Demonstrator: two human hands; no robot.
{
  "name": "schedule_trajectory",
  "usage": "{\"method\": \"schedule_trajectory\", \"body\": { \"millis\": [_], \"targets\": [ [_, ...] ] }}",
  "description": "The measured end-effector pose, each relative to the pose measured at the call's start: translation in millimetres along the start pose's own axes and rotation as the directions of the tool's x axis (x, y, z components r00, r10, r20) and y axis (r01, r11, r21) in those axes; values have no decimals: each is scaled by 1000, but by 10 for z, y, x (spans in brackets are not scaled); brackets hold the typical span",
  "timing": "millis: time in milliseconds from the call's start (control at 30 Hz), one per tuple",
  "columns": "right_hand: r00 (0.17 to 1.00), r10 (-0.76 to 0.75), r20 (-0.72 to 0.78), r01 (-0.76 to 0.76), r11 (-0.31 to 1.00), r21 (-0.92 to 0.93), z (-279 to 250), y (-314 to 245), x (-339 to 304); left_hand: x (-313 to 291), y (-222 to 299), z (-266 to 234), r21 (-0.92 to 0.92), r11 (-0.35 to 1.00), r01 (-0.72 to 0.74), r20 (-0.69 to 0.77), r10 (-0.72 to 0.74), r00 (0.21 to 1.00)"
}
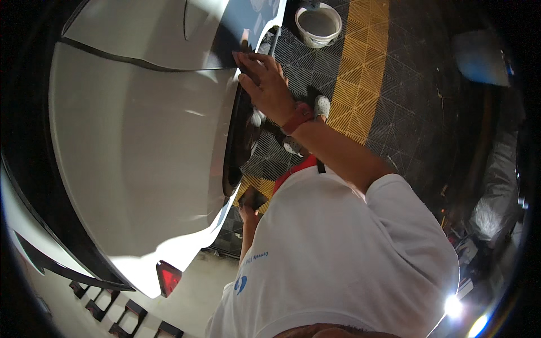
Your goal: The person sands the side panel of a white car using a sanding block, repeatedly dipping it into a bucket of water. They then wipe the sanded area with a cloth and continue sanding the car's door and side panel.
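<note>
A white car body fills the left side, with a broad white panel and another panel beyond a dark seam. My right hand reaches across to the car's edge near that seam. Its fingers are stretched out, their tips at the bodywork, and nothing shows in them. A red watch circles that wrist. My left hand hangs low beside the car, closed on a dark flat piece; shadow hides whether it is cloth or a pad.
A white bucket stands on the floor beyond my feet. Black tiles and a yellow tile strip cover the floor. A red lamp sits on the car's near corner, with black frame-shaped pieces beyond it. Bright lights shine at lower right.
</note>
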State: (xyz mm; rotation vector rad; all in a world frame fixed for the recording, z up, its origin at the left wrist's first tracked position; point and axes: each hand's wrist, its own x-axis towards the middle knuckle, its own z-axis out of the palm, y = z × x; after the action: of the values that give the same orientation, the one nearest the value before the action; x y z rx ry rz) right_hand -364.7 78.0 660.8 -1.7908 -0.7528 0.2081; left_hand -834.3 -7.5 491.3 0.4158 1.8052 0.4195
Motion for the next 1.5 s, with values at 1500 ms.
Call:
{"method": "schedule_trajectory", "body": {
  "millis": [1500],
  "targets": [
    [955,259,142,-277,953,120,-367,579,827,-242,909,946,608,47,-793,762,246,599]
  ]
}}
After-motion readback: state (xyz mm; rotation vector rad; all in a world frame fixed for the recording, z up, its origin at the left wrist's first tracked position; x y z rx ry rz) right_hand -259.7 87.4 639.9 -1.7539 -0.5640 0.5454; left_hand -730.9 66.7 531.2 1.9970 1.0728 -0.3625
